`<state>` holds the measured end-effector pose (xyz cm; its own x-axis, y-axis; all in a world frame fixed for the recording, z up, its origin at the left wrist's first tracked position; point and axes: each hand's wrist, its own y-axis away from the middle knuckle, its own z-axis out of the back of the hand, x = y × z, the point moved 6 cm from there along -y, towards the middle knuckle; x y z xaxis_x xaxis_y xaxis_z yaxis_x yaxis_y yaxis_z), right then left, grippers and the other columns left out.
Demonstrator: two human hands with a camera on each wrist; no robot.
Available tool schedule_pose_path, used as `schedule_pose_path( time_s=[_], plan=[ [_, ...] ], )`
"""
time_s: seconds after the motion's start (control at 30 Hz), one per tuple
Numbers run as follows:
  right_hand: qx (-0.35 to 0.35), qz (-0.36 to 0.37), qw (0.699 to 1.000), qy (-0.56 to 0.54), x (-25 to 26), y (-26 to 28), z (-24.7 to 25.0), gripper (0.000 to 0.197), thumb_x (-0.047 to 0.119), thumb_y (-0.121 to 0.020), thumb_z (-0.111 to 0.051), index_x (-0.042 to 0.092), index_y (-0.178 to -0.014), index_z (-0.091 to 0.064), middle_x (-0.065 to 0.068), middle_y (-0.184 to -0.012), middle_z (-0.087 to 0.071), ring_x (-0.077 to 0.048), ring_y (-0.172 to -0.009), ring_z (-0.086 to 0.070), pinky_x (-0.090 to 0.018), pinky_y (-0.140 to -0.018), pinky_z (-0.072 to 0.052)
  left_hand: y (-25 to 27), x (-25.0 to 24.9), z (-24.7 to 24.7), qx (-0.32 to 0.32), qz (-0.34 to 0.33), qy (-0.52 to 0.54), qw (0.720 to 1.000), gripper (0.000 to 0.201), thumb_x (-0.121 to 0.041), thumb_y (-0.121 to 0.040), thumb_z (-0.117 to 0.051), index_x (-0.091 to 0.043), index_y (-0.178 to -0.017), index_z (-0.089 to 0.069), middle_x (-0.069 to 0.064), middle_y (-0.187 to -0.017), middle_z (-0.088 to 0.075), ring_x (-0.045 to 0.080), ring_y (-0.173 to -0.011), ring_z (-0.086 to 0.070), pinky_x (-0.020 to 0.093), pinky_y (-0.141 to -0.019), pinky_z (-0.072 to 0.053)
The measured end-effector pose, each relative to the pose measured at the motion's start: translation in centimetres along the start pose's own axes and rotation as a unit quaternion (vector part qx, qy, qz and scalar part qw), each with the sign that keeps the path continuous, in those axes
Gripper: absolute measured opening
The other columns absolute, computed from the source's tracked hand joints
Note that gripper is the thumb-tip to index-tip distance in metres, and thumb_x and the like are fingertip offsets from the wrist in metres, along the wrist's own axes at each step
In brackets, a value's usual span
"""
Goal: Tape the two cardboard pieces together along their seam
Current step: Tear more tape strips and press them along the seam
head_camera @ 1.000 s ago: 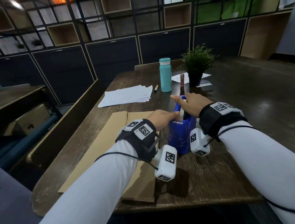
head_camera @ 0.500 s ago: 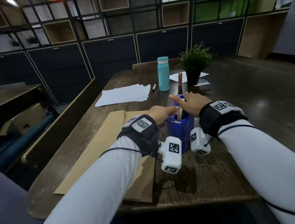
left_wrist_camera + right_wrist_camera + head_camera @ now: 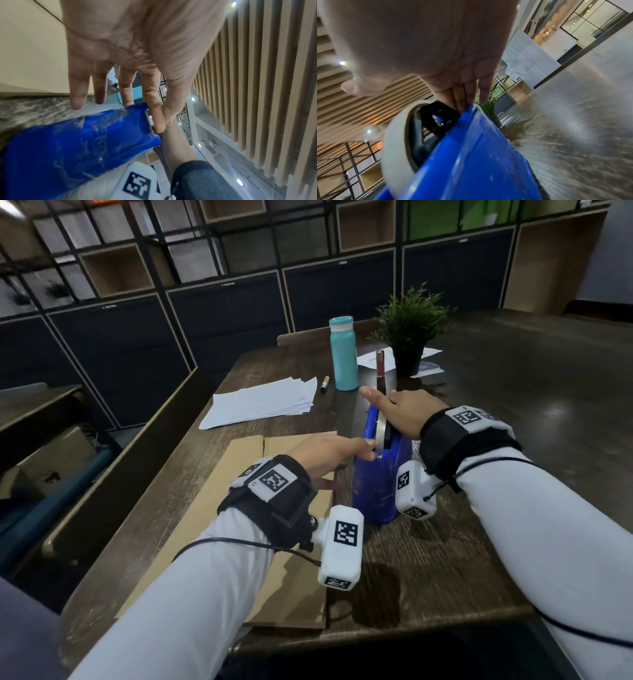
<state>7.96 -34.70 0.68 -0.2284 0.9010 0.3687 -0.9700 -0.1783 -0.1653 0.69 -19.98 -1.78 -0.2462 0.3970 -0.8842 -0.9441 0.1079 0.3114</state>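
Two brown cardboard pieces, one on the left [image 3: 212,501] and one on the right [image 3: 294,594], lie flat side by side on the table, meeting at a seam [image 3: 263,443]. To their right stands a blue tape dispenser [image 3: 376,487] [image 3: 77,146] [image 3: 479,162] with a pale tape roll [image 3: 382,429] [image 3: 393,142]. My left hand [image 3: 370,448] [image 3: 160,121] pinches the tape end between thumb and index finger at the cutter, with the other fingers straight. My right hand [image 3: 394,405] [image 3: 464,94] rests on top of the dispenser with straight fingers.
Behind the cardboard lies a stack of white paper [image 3: 260,405] and a marker [image 3: 324,383]. A teal bottle [image 3: 342,354], a brown upright tube [image 3: 380,368] and a potted plant [image 3: 409,333] stand beyond the dispenser. The table's front edge [image 3: 376,635] is close, and a bench [image 3: 137,457] runs along the left.
Hardly anything: both hands stay on the dispenser and the left fingertips remain at the cutter end. The view has shifted slightly.
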Motion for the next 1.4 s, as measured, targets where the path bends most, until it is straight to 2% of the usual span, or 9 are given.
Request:
schedule_pose_path(
  time_s=[0.1,0.17,0.47,0.63,0.8,0.93,1.1,1.23,1.4],
  plan=[
    [0.006,0.002,1.000,0.009,0.1,-0.2,-0.1,0.094,0.084,-0.067,0.005,0.015,-0.084,-0.056,-0.009,-0.084,-0.061,-0.023,-0.077,-0.056,-0.035,-0.072,-0.039,0.2,0.5,-0.4,0.015,0.001,0.015,1.000,0.010,-0.028,-0.077,-0.073,-0.018,-0.080,-0.073,-0.002,-0.114,-0.065,0.020,-0.114,-0.053,0.046,-0.101,-0.045],
    [0.008,0.002,1.000,0.011,0.2,-0.1,-0.1,0.094,0.085,-0.063,0.007,0.016,-0.083,-0.054,-0.009,-0.086,-0.061,-0.023,-0.078,-0.056,-0.034,-0.072,-0.039,0.4,0.6,-0.6,0.023,-0.006,0.021,1.000,0.014,-0.030,-0.081,-0.071,-0.019,-0.072,-0.071,-0.004,-0.102,-0.068,0.018,-0.107,-0.056,0.045,-0.101,-0.046],
    [0.010,-0.005,1.000,0.019,0.2,0.0,-0.1,0.096,0.082,-0.067,0.005,0.013,-0.087,-0.057,-0.010,-0.086,-0.061,-0.024,-0.078,-0.055,-0.033,-0.072,-0.038,1.0,1.3,-1.5,0.012,-0.037,0.032,0.999,0.018,-0.028,-0.086,-0.068,-0.016,-0.073,-0.072,-0.009,-0.076,-0.067,0.004,-0.076,-0.057,0.026,-0.075,-0.049],
    [0.014,-0.010,0.999,0.035,0.3,0.0,-0.2,0.098,0.084,-0.062,0.006,0.012,-0.087,-0.056,-0.009,-0.082,-0.058,-0.022,-0.074,-0.054,-0.033,-0.070,-0.037,1.2,1.3,-1.4,0.009,-0.070,0.004,0.997,0.019,-0.032,-0.087,-0.067,-0.019,-0.074,-0.073,-0.005,-0.084,-0.069,0.009,-0.085,-0.060,0.031,-0.080,-0.053],
    [0.024,-0.025,0.998,0.056,0.3,0.0,-0.2,0.109,0.084,-0.063,0.006,0.008,-0.108,-0.058,-0.011,-0.092,-0.057,-0.025,-0.081,-0.052,-0.033,-0.073,-0.037,1.2,0.8,-1.2,0.006,-0.097,-0.047,0.994,0.021,-0.029,-0.088,-0.066,-0.019,-0.069,-0.071,0.003,-0.096,-0.071,0.012,-0.088,-0.059,0.034,-0.084,-0.053],
    [0.026,-0.040,0.997,0.060,0.2,0.2,-0.1,0.099,0.079,-0.079,-0.003,0.006,-0.121,-0.055,-0.014,-0.101,-0.058,-0.024,-0.086,-0.050,-0.033,-0.076,-0.037,1.7,0.6,-1.5,0.031,-0.131,-0.112,0.985,0.021,-0.023,-0.086,-0.068,-0.019,-0.066,-0.070,-0.014,-0.093,-0.059,0.008,-0.086,-0.056,0.031,-0.080,-0.049],
    [0.041,-0.060,0.996,0.046,0.4,0.8,0.0,0.097,0.077,-0.083,-0.009,0.003,-0.135,-0.045,-0.020,-0.135,-0.051,-0.030,-0.117,-0.052,-0.036,-0.086,-0.038,2.2,0.4,-0.6,0.051,-0.139,-0.148,0.978,0.026,-0.033,-0.090,-0.062,-0.026,-0.065,-0.067,-0.005,-0.097,-0.070,0.012,-0.094,-0.062,0.035,-0.087,-0.051],
    [0.072,-0.063,0.995,0.030,1.5,1.9,0.3,0.084,0.069,-0.090,-0.013,0.010,-0.150,-0.025,-0.015,-0.153,-0.032,-0.028,-0.140,-0.032,-0.040,-0.109,-0.031,2.3,1.0,2.0,0.027,-0.125,-0.127,0.984,0.028,-0.035,-0.094,-0.056,-0.012,-0.087,-0.071,0.000,-0.104,-0.072,0.012,-0.097,-0.064,0.032,-0.087,-0.052],
    [-0.020,0.022,0.999,0.040,5.3,3.2,2.6,0.053,0.046,-0.099,-0.036,0.013,-0.139,-0.038,-0.016,-0.133,-0.052,-0.029,-0.120,-0.052,-0.041,-0.099,-0.044,2.6,2.2,6.5,-0.044,-0.130,-0.081,0.987,0.034,-0.037,-0.097,-0.048,-0.022,-0.078,-0.071,-0.006,-0.113,-0.069,0.016,-0.106,-0.061,0.035,-0.093,-0.052]
  ],
)
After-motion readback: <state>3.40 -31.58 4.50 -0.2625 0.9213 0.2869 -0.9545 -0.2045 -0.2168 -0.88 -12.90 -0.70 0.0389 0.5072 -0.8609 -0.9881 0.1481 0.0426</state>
